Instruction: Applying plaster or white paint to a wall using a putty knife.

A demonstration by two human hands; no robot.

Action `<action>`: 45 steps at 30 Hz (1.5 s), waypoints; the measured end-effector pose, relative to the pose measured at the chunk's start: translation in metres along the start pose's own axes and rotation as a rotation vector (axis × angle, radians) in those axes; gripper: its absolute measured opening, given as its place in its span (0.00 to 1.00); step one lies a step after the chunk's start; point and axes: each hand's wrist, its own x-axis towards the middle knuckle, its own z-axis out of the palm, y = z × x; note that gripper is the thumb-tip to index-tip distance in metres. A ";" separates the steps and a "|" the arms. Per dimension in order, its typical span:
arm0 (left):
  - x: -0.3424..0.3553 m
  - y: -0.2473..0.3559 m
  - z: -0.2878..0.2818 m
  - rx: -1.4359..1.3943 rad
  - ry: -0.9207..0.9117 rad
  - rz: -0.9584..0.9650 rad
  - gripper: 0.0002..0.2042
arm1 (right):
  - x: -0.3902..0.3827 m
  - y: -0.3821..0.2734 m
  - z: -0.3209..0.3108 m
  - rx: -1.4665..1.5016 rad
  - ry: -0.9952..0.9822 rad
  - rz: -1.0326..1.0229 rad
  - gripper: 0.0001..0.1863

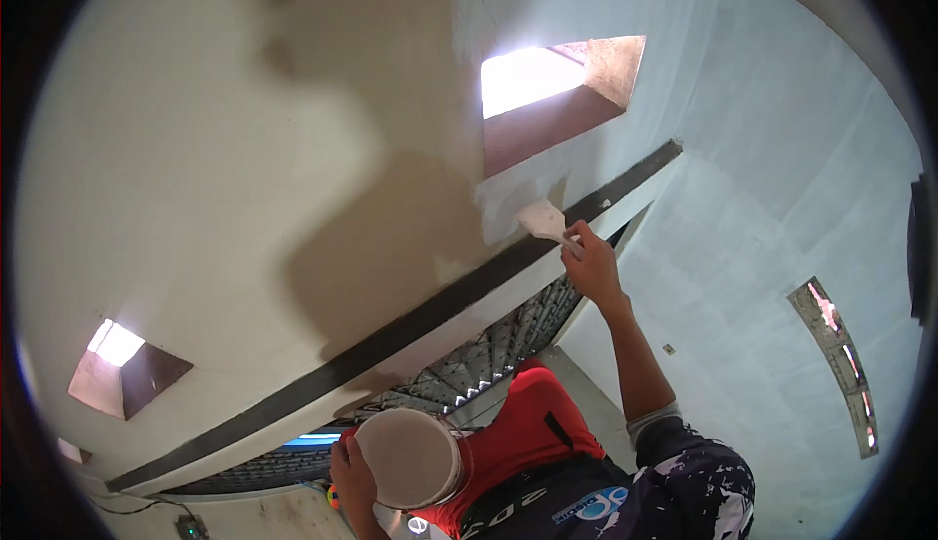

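Observation:
A wide flat paintbrush (543, 219) is held by its handle in my right hand (592, 268), the fingers closed round it. Its bristles, coated in pale paint, lie against the wall just below a window opening (552, 129) and above a dark horizontal band (459, 291). At the lower middle, my left hand (354, 478) grips the side of a round paint bucket (457, 462) in front of my red trousers. Pale paint shows inside the bucket; how deep it goes I cannot tell. Around the brush, fresh whitish paint meets the beige wall (234, 208).
A smaller window opening (127, 374) is at the left. Below the dark band runs a dark metal grille (508, 340). The whitish wall (752, 198) to the right has a curved slotted opening (840, 364) and a small wall box (668, 349). Cables (137, 506) hang at lower left.

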 end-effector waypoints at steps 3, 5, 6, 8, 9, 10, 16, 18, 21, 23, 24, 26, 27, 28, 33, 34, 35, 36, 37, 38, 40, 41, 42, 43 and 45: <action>0.003 0.001 0.001 0.015 -0.022 -0.024 0.24 | 0.007 0.021 -0.006 -0.124 -0.087 0.048 0.12; 0.003 0.006 0.002 0.039 -0.032 -0.046 0.24 | 0.007 0.028 0.002 -0.145 -0.107 0.035 0.12; 0.001 0.009 0.004 -0.033 -0.021 -0.022 0.24 | 0.007 0.030 0.004 -0.163 -0.128 0.020 0.12; 0.001 0.009 0.004 -0.102 -0.009 -0.001 0.24 | 0.011 0.022 0.013 -0.135 -0.117 0.002 0.12; 0.003 0.006 0.003 -0.067 -0.020 -0.007 0.24 | 0.014 0.011 0.017 -0.107 -0.102 -0.015 0.12; 0.005 0.004 0.003 -0.032 -0.031 -0.012 0.24 | 0.019 0.000 0.020 -0.107 -0.104 -0.014 0.12; 0.004 0.006 0.002 0.005 -0.015 -0.028 0.24 | 0.037 -0.074 -0.020 0.106 0.050 -0.054 0.10; 0.004 0.006 0.000 0.011 -0.021 -0.024 0.23 | 0.030 -0.083 -0.030 0.152 0.067 -0.051 0.09; 0.004 0.013 0.000 0.029 -0.039 -0.026 0.23 | 0.017 -0.069 -0.029 0.202 0.109 -0.060 0.09; 0.005 0.009 0.001 0.044 -0.041 -0.040 0.23 | 0.004 -0.054 -0.016 0.028 0.031 -0.028 0.10; 0.005 0.003 0.005 0.049 0.010 -0.028 0.23 | -0.001 -0.043 -0.005 0.001 -0.031 -0.016 0.11; 0.006 0.004 0.008 0.049 0.061 -0.014 0.23 | -0.008 -0.026 0.023 -0.026 -0.058 -0.004 0.11; 0.002 0.014 0.004 0.032 0.029 -0.020 0.23 | -0.012 -0.026 0.031 -0.054 -0.090 0.018 0.11; -0.002 0.019 0.001 0.013 -0.003 -0.024 0.23 | -0.013 -0.026 0.037 -0.059 -0.092 0.022 0.11; -0.002 0.012 -0.002 -0.002 -0.012 0.003 0.23 | 0.011 -0.055 0.036 -0.025 0.092 -0.138 0.11; -0.001 0.009 -0.001 -0.020 -0.013 -0.002 0.22 | 0.015 -0.064 0.027 -0.026 0.091 -0.134 0.11; 0.000 0.006 -0.003 -0.015 -0.012 -0.008 0.22 | 0.016 -0.082 0.015 0.075 0.094 -0.107 0.11; 0.001 0.005 -0.001 -0.046 0.003 0.010 0.22 | 0.017 -0.095 0.000 0.168 0.103 -0.079 0.11; 0.001 0.005 0.000 -0.076 0.015 0.029 0.22 | 0.016 -0.101 -0.012 0.161 0.104 -0.075 0.11; 0.002 0.005 0.001 -0.075 0.010 0.030 0.22 | 0.015 -0.106 -0.022 0.227 0.139 -0.077 0.10; 0.005 0.006 0.000 0.007 -0.017 -0.009 0.22 | 0.013 -0.096 -0.029 0.277 0.182 -0.053 0.09; 0.005 0.007 0.001 0.009 -0.020 -0.004 0.22 | 0.011 -0.082 -0.031 0.276 0.187 -0.050 0.09; 0.004 0.008 0.001 0.004 -0.022 -0.012 0.22 | 0.007 -0.065 -0.030 0.203 0.184 -0.051 0.09; 0.004 0.009 0.001 0.000 -0.022 -0.021 0.22 | 0.003 -0.049 -0.028 0.131 0.179 -0.052 0.10; 0.000 0.007 0.003 0.000 0.021 -0.007 0.22 | -0.008 -0.017 -0.013 0.025 0.137 0.041 0.10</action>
